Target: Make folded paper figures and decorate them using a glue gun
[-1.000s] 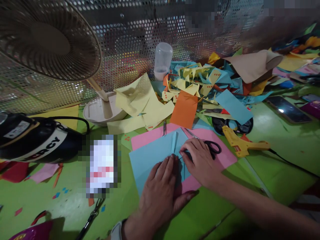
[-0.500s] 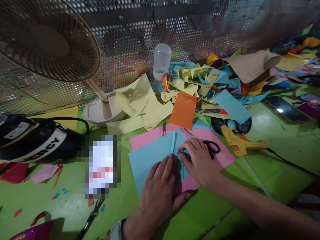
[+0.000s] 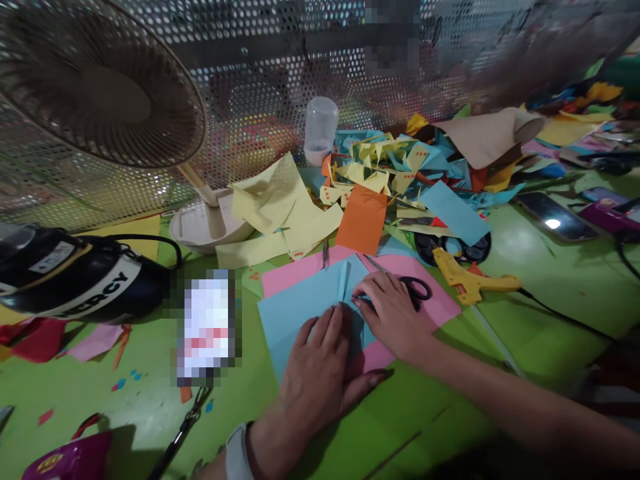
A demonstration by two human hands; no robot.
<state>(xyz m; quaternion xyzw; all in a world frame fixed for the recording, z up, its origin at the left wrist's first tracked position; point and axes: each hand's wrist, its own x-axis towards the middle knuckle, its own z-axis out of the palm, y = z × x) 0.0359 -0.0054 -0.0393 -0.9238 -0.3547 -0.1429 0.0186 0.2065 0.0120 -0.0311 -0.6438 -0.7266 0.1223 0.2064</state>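
A sheet of blue paper, with a narrow folded strip standing up along it, lies on pink paper. My left hand is laid flat over the blue paper, fingers stretched out, fingertips at the near end of the fold. On the right side of the fold, my right hand has its fingers curled, thumb and fingertips pinching at the blue paper; the exact grip is partly hidden. Black-handled scissors rest just behind my right hand. Tweezers lie at the pink paper's far edge.
A yellow glue gun with its cord lies at the right. Behind are an orange card, paper scraps and a clear bottle. A fan, a black flask and a blurred-out bright object stand or lie left.
The view has shifted slightly, so the glue gun and phone appear further left. Both hands keep nearly the same place on the blue paper.
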